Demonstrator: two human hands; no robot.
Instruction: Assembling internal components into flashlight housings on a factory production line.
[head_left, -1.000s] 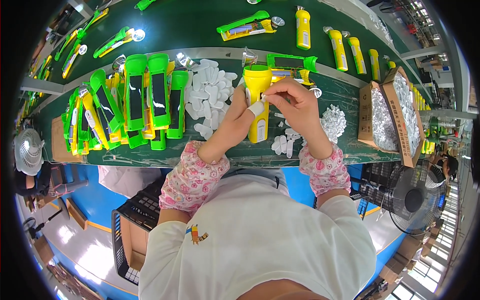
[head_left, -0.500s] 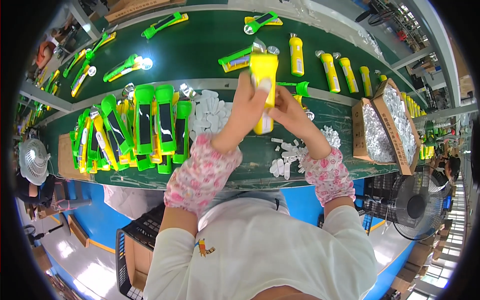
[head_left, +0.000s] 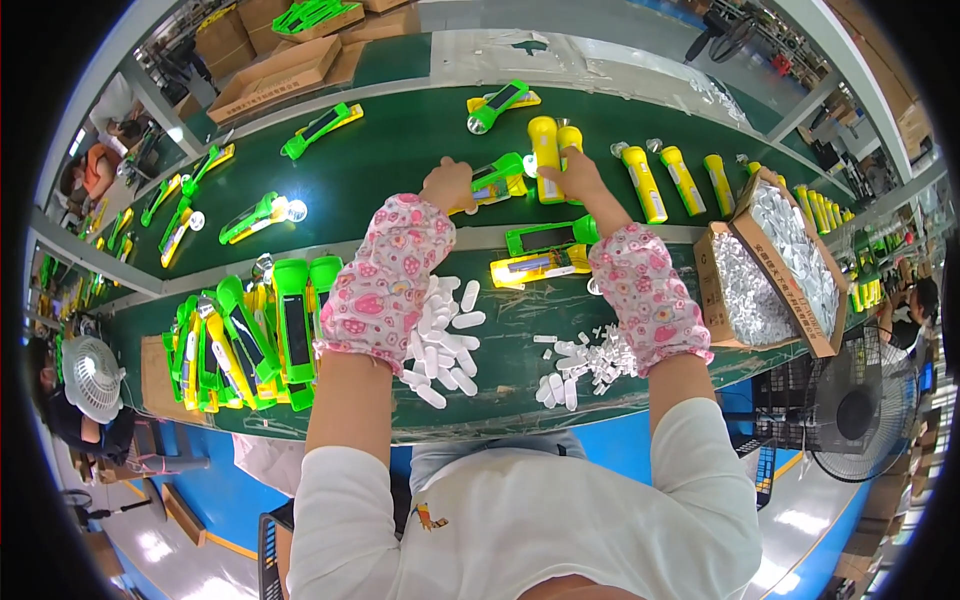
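My right hand (head_left: 580, 182) is closed round the lower part of a yellow flashlight (head_left: 544, 150) on the green belt, beside another yellow flashlight (head_left: 569, 136). At the left end of a green-and-yellow flashlight (head_left: 498, 172), my left hand (head_left: 447, 186) has its fingers curled on it. Closer to me, an opened flashlight lies in two parts: a green half with a dark panel (head_left: 545, 236) and a yellow half (head_left: 540, 267). Below my hands are a pile of white oval covers (head_left: 440, 345) and a heap of small white pieces (head_left: 605, 358).
Green-and-yellow flashlights are stacked on the bench (head_left: 240, 340) at left. Two cardboard boxes of small parts (head_left: 745, 285) stand at right. More yellow flashlights (head_left: 645, 185) line the belt. Fans (head_left: 860, 405) flank the bench, and metal posts (head_left: 850, 120) frame it.
The yellow flashlight both hands held has gone forward to the belt in my right hand. My left hand has left it for the green-and-yellow flashlight. The view has tilted up.
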